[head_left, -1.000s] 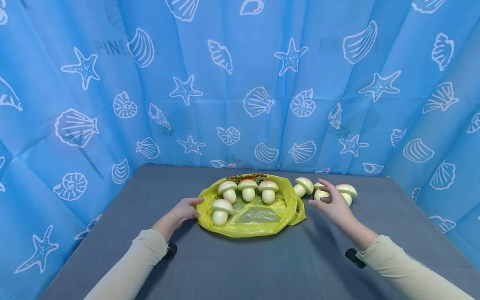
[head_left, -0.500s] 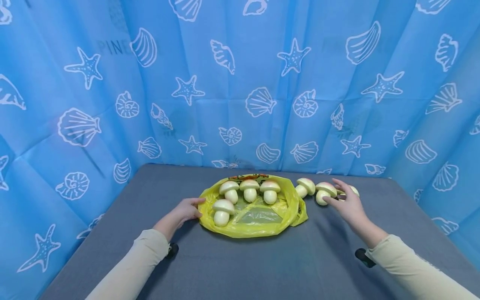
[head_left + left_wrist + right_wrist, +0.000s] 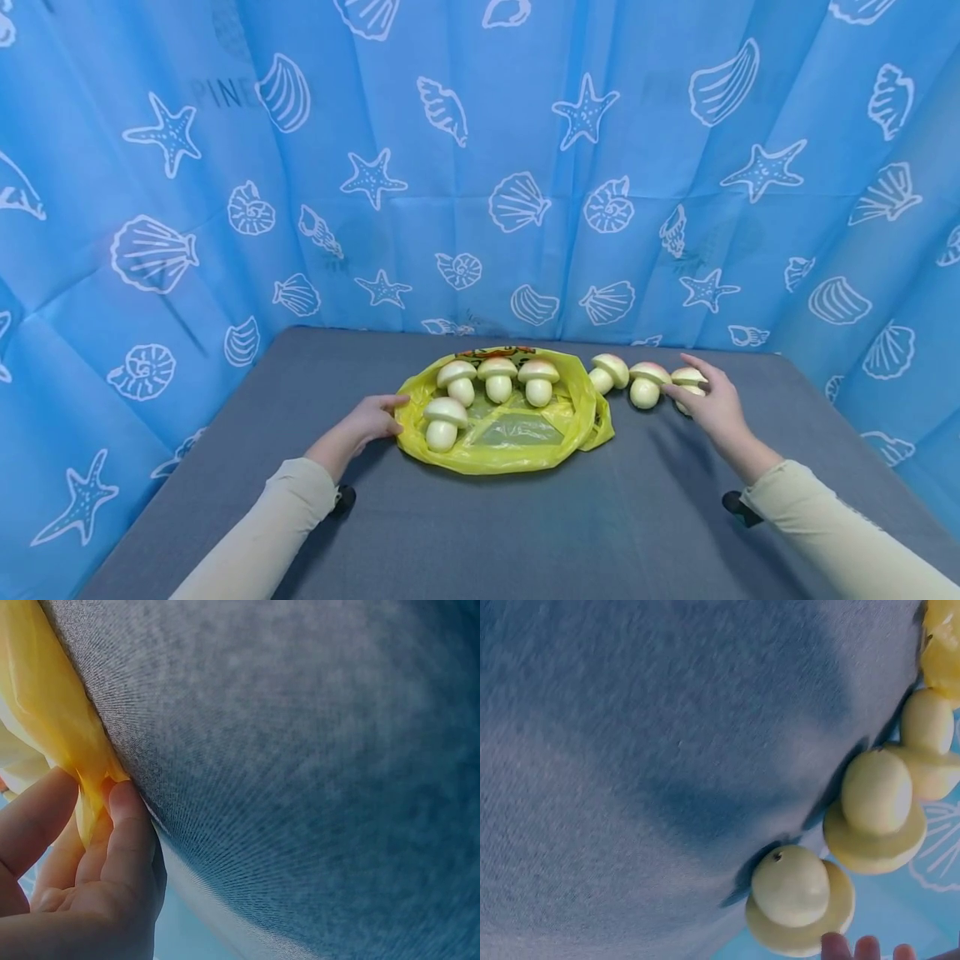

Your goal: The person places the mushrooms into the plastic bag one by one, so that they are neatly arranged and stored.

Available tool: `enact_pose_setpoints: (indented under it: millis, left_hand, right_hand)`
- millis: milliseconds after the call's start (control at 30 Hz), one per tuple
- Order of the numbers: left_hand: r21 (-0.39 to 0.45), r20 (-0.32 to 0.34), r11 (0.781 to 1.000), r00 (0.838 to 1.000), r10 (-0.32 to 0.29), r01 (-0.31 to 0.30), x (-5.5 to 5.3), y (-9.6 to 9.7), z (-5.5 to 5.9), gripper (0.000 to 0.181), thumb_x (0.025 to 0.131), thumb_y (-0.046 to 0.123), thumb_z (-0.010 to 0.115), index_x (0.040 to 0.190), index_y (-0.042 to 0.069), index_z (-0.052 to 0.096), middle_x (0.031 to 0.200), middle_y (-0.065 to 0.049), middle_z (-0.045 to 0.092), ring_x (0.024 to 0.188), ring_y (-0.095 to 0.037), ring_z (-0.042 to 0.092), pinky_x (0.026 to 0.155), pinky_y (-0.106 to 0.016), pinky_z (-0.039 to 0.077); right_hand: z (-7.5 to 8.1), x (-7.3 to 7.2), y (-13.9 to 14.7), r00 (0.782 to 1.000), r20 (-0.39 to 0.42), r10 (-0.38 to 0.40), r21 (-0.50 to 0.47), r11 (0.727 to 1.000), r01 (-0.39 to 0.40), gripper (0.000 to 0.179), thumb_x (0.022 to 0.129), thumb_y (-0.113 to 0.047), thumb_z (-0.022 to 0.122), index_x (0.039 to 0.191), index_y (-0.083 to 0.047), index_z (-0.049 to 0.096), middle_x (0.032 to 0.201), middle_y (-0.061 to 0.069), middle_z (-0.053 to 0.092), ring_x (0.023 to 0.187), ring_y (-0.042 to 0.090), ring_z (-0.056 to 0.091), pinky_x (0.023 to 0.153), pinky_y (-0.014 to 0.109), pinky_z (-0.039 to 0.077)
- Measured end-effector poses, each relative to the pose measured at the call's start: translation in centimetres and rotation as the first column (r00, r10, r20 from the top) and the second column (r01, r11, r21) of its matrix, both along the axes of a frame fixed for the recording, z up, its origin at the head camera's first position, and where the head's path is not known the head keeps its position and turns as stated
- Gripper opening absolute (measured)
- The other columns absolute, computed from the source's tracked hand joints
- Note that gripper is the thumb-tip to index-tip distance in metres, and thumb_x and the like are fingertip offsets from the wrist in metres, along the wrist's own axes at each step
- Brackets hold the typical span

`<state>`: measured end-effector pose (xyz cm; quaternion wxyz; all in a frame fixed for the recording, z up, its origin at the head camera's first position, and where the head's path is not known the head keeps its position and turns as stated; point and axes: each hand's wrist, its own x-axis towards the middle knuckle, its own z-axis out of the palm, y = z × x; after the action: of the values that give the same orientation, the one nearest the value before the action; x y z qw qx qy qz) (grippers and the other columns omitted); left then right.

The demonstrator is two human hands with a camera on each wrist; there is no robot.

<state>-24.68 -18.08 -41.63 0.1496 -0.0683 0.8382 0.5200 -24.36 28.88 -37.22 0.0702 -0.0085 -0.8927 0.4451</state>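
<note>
My left hand (image 3: 371,419) pinches the yellow bag (image 3: 480,462) at its left rim, four mushrooms (image 3: 498,379) inside, three more (image 3: 647,385) on the desk (image 3: 480,533) to its right, my right hand (image 3: 716,407) spread, gripping nothing, at the farthest mushroom (image 3: 790,889) from the bag.

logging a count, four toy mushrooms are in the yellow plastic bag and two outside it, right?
The outside count is wrong: three toy mushrooms, not two, are outside the yellow plastic bag, as the head view shows. Four toy mushrooms inside is right.
</note>
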Motion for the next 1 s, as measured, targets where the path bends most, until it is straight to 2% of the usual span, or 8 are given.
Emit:
enact_pose_setpoints:
  millis: [333, 500, 800, 1000]
  left_hand:
    - [-0.004, 0.012, 1.000, 1.000, 0.021, -0.021, -0.2, 0.1, -0.2, 0.059, 0.089, -0.011, 0.057, 0.145, 0.002, 0.044, 0.150, -0.026, 0.033, 0.136, -0.038, 0.035, 0.098, -0.042, 0.046]
    - [0.002, 0.012, 1.000, 1.000, 0.012, -0.012, -0.2, 0.1, -0.1, 0.059, 0.089, -0.012, 0.056, 0.145, 0.001, 0.043, 0.151, -0.026, 0.032, 0.136, -0.038, 0.034, 0.099, -0.043, 0.045]
    - [0.012, 0.012, 1.000, 1.000, 0.005, -0.005, -0.2, 0.1, 0.0, 0.058, 0.089, -0.012, 0.055, 0.145, -0.001, 0.043, 0.151, -0.026, 0.032, 0.137, -0.038, 0.033, 0.099, -0.044, 0.044]
    - [0.013, 0.013, 1.000, 1.000, 0.009, -0.009, -0.2, 0.1, 0.0, 0.058, 0.089, -0.012, 0.056, 0.145, -0.001, 0.043, 0.151, -0.026, 0.032, 0.136, -0.038, 0.034, 0.099, -0.044, 0.045]
  right_hand:
    - [-0.8, -0.9, 1.4, 0.999, -0.027, -0.024, 0.045, 0.999, 0.025, 0.076, 0.096, -0.017, 0.061, 0.152, 0.005, 0.015, 0.153, 0.036, 0.008, 0.135, 0.057, 0.015, 0.103, 0.067, 0.025]
    - [-1.5, -1.5, 2.5, 0.999, -0.037, -0.014, 0.110, 0.994, 0.018, 0.077, 0.096, -0.015, 0.061, 0.152, 0.005, 0.012, 0.152, 0.038, 0.005, 0.136, 0.058, 0.009, 0.104, 0.070, 0.018]
    - [-2.3, -2.4, 3.8, 1.000, 0.008, 0.006, 0.162, 0.987, -0.007, 0.079, 0.095, -0.014, 0.062, 0.151, 0.007, 0.010, 0.150, 0.042, 0.000, 0.134, 0.061, 0.006, 0.103, 0.072, 0.015]
    - [-2.7, -2.9, 4.3, 0.999, 0.034, -0.017, 0.186, 0.982, 0.010, 0.078, 0.094, -0.012, 0.061, 0.150, 0.010, 0.011, 0.148, 0.044, 0.001, 0.134, 0.061, 0.005, 0.105, 0.070, 0.013]
